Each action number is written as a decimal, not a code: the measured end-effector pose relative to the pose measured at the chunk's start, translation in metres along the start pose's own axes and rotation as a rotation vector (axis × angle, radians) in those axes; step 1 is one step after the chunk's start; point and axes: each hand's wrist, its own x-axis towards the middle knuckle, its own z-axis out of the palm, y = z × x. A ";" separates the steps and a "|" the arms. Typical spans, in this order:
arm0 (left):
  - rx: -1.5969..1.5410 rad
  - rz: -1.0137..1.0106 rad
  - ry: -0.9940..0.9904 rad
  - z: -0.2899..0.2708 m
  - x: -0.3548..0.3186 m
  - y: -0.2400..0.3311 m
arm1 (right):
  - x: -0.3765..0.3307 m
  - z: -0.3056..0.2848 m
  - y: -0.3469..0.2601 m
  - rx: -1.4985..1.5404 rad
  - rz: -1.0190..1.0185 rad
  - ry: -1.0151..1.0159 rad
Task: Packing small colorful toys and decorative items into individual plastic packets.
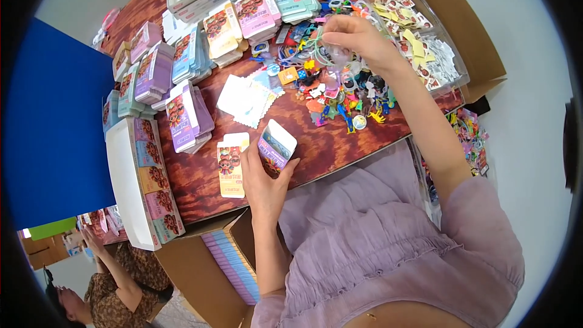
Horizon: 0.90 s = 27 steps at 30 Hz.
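Observation:
My left hand (267, 185) is wrapped round a small purple carton (278, 146) with its top flap up, tilted toward me at the table's near edge. Right beside that hand lies a flat yellow carton (231, 167). Over the heap of small plastic toys (337, 94), my right hand (352, 36) has its thumb and fingers pinched together. Pale green loops and something clear show at its fingertips, but I cannot make out what it holds. Between the heap and the carton stacks lie white and pale blue cards (249, 97) with scalloped edges.
Stacks of flat cartons (194, 54) line the far left. A white display tray (136, 185) stands on the left edge. Clear trays of stickers (434, 58) sit at the right. Below the table is a cardboard box (200, 267). A co-worker (115, 279) is at lower left.

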 end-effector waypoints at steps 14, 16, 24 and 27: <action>0.260 0.106 0.016 0.029 0.007 0.015 | -0.054 0.098 0.050 0.045 -0.035 -0.038; 0.281 0.083 -0.008 0.030 0.001 0.014 | -0.068 0.108 0.033 -0.498 -0.107 -0.010; 0.261 0.035 0.069 0.035 -0.001 0.016 | -0.071 0.116 0.021 -0.409 -0.131 -0.053; 0.172 0.000 0.055 0.031 -0.002 0.015 | -0.069 0.102 0.026 -0.228 -0.058 -0.015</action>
